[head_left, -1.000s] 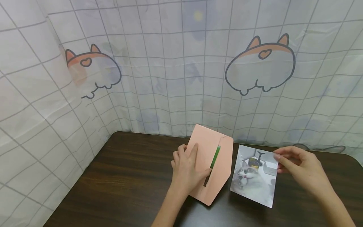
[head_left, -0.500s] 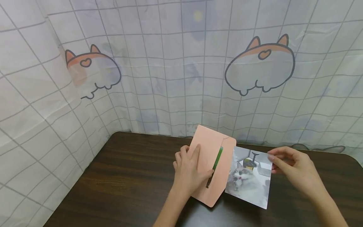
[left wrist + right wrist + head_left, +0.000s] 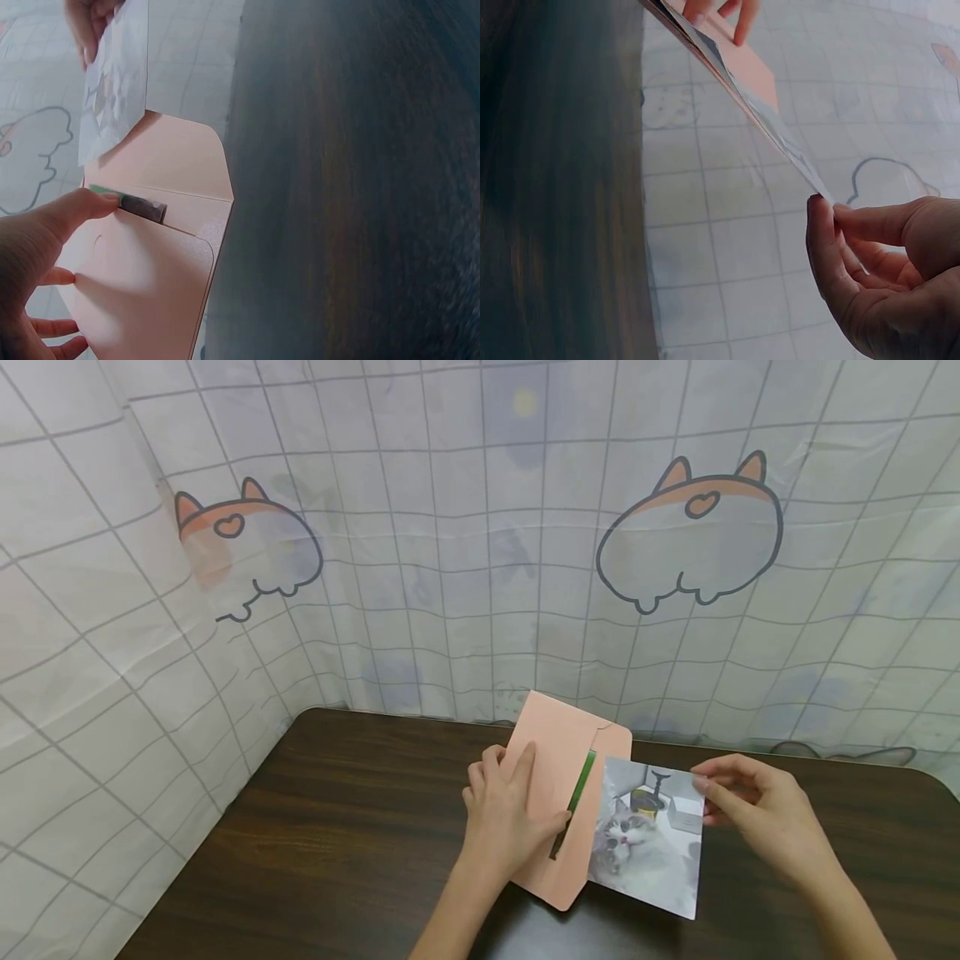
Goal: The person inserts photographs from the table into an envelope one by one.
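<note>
A pink envelope [image 3: 555, 727] lies slanted above the dark table with its flap unfolded to the right. My left hand [image 3: 498, 818] holds it, index finger along its face and thumb at the pocket's mouth. Inside that mouth shows a green and dark strip [image 3: 139, 205] of something mostly hidden in the pocket. My right hand [image 3: 761, 814] pinches the upper right corner of a square photo [image 3: 648, 852] of a cat between thumb and fingers. The photo's left edge overlaps the flap, just right of the pocket's mouth. In the right wrist view the photo [image 3: 795, 157] appears edge-on.
The dark wood-grain table [image 3: 315, 835] spreads beneath both hands. Behind and to the left hangs a white gridded curtain [image 3: 450, 568] with cartoon animal drawings. A thin dark cord-like loop [image 3: 862, 753] lies at the table's back right edge.
The photo has moved left in my right hand, from beside the envelope to over its flap. My left hand and the envelope have shifted slightly to the right.
</note>
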`<control>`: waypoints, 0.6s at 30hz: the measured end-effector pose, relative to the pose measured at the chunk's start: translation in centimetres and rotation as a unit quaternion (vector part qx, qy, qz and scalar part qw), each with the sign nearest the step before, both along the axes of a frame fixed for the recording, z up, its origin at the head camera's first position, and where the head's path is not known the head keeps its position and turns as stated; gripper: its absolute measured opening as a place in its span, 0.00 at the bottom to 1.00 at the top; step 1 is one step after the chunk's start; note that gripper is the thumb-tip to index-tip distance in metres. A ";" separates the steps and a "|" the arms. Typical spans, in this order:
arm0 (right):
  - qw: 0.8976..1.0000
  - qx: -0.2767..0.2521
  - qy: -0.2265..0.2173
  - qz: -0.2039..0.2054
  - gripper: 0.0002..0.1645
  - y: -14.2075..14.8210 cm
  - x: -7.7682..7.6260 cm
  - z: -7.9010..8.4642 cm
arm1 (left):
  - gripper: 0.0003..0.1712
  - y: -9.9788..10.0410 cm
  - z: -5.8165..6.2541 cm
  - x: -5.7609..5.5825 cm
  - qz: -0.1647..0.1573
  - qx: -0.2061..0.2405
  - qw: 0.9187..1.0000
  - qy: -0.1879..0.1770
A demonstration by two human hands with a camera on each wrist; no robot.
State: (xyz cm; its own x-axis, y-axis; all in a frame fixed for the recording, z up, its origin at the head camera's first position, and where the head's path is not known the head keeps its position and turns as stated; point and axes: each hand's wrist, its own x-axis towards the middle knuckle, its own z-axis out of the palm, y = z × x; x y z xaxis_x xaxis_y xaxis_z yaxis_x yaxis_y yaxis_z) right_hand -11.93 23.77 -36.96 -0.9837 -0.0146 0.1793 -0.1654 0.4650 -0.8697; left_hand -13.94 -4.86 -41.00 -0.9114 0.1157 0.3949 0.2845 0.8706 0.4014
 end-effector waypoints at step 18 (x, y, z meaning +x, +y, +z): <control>0.999 -0.015 -0.029 0.007 0.15 -0.8 -0.3 -0.4 | 0.51 0.3 0.1 0.1 0.000 -0.013 1.000 -0.015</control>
